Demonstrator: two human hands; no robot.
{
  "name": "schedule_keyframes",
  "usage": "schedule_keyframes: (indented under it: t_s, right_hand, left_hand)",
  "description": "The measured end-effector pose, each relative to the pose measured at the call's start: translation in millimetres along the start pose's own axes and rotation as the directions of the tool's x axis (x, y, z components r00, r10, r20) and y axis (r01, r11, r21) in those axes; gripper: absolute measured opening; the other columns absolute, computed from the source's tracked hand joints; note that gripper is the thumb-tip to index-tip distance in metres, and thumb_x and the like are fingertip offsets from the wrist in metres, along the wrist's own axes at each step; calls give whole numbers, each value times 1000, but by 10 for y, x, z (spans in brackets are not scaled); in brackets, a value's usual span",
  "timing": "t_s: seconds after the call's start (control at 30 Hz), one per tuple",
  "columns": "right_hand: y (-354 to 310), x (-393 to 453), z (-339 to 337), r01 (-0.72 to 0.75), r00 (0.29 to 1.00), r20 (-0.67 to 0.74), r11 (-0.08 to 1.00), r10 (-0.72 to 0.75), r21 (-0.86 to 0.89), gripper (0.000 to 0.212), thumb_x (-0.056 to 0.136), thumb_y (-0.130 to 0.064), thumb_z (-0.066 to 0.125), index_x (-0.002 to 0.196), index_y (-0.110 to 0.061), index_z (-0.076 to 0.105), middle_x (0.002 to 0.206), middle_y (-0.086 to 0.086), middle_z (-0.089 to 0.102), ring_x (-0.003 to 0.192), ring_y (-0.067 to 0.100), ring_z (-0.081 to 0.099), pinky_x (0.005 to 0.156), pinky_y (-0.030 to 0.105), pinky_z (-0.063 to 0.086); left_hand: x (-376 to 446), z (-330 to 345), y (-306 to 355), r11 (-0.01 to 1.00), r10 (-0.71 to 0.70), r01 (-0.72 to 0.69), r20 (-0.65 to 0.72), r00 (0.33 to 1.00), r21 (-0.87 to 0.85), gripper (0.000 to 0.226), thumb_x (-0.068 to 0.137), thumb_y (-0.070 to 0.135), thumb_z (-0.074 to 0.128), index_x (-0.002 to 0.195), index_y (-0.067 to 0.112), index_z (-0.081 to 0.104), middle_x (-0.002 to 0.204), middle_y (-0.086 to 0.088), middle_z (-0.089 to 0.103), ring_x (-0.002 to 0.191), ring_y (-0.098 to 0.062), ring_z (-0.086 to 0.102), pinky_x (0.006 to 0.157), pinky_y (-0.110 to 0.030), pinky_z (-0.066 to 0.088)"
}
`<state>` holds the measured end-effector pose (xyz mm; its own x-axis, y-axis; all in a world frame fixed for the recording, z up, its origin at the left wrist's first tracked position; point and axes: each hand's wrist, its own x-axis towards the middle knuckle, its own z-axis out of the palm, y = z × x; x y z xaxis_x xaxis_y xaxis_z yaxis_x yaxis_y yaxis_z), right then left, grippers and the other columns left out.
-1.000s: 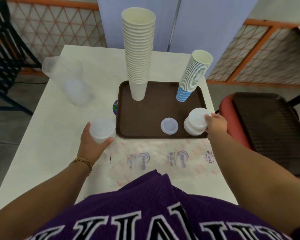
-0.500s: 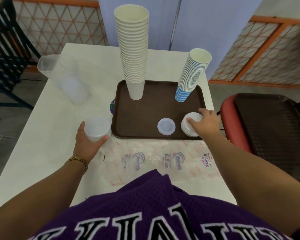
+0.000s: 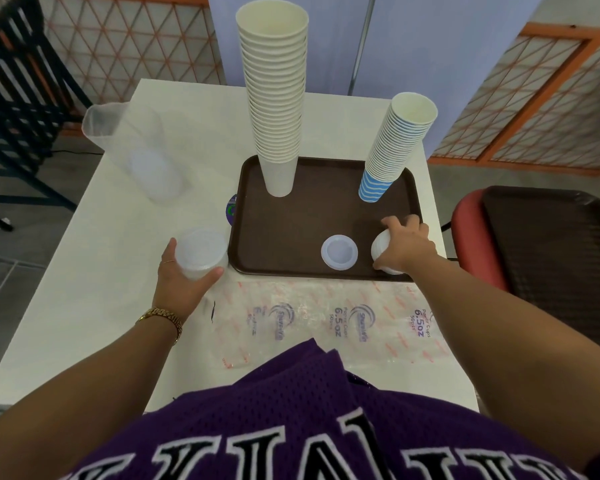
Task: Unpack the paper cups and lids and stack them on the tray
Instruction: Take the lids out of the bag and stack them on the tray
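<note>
A flat clear plastic wrapper (image 3: pixel 329 320) on the table reads "Paper Cups 6.5oz 50pcs" repeatedly; large white letters on the purple jersey (image 3: pixel 312 427) are cut off.

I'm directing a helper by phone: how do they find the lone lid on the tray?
Find the brown tray mid-table. Along its near edge, the single lid lies flat, left of the lid stack under the right hand. It alone is untouched.

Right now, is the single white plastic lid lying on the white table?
No, the single white plastic lid lies flat on the brown tray.
</note>
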<state>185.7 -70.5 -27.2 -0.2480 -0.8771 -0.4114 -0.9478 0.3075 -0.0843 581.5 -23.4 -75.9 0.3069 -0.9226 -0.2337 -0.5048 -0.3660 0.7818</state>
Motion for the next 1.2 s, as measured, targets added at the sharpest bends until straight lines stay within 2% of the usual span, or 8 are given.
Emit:
schedule_keyframes:
  t_s: [0.23, 0.37, 0.47, 0.57, 0.63, 0.83, 1.1, 1.2]
  right_hand:
    - [-16, 28, 13, 12, 999, 43, 999, -9, -51, 87, 68, -42, 84, 141, -32, 37, 138, 11, 34, 129, 33, 33, 97, 49, 45]
    - [-33, 12, -27, -9, 999, 51, 999, 11, -44, 96, 65, -51, 84, 144, -35, 31, 142, 11, 29, 135, 34, 27, 103, 55, 38]
    - [-105, -9, -48, 45, 997, -57, 997, -49, -67, 98, 68, -63, 76, 148, -35, 27, 153, 12, 24, 143, 34, 19, 112, 58, 24]
    - [-293, -59, -64, 195, 954, -224, 980, -199, -38, 79, 78, -59, 70, 144, -28, 40, 148, 8, 36, 137, 30, 28, 112, 50, 29]
    - [-476, -92, -67, 301, 919, -253, 953, -302, -44, 62, 82, -52, 69, 135, -25, 52, 141, 5, 43, 131, 27, 34, 108, 45, 34]
    - [-1192, -244, -61, 535, 827, -177, 844, -534, -49, 46, 86, -48, 66, 127, -27, 60, 142, -2, 46, 133, 22, 33, 107, 40, 32]
    - [-2225, -530, 107, 776, 630, 26, 627, -777, -66, 61, 89, -51, 61, 144, -28, 45, 157, -4, 31, 142, 21, 26, 112, 39, 25]
    - [-2495, -574, 198, 784, 621, 86, 614, -779, -96, 65, 88, -53, 62, 145, -27, 43, 159, -4, 27, 144, 20, 26, 113, 36, 23]
  left_hand:
    - [0, 2, 10, 1000, 10, -10, 2, 1000, -28, 108, 71, 38, 85, 154, 20, 17, 154, -3, 28, 140, -27, 32, 114, -46, 33]
    - [3, -11, -4, 999, 12, -12, 15, 1000, -38, 108, 69, 41, 86, 153, 22, 19, 153, -2, 31, 138, -26, 34, 113, -47, 35]
    - [4, -25, -15, 998, 3, -1, 31, 1000, -57, 111, 68, 41, 86, 153, 21, 18, 153, -2, 31, 139, -25, 34, 114, -45, 34]
    - [-4, -44, -15, 998, -4, 7, 48, 999, -66, 116, 66, 39, 88, 154, 21, 15, 154, -2, 29, 139, -26, 34, 115, -46, 33]
    - [-8, -44, 2, 999, -6, 8, 62, 998, -45, 117, 65, 39, 88, 154, 21, 14, 155, -3, 28, 140, -27, 33, 115, -46, 32]
    - [14, -140, -12, 994, 89, -84, 76, 993, -68, 99, 63, 35, 90, 145, 24, 35, 141, 3, 43, 124, -14, 43, 110, -42, 39]
    - [130, -210, -101, 992, 107, -95, 145, 984, -85, 96, 51, 59, 87, 135, 39, 43, 130, 13, 55, 119, -11, 54, 101, -42, 49]
    - [132, -228, -90, 988, 142, -129, 160, 977, -89, 92, 57, 57, 85, 136, 35, 44, 132, 13, 55, 120, -10, 53, 102, -40, 48]
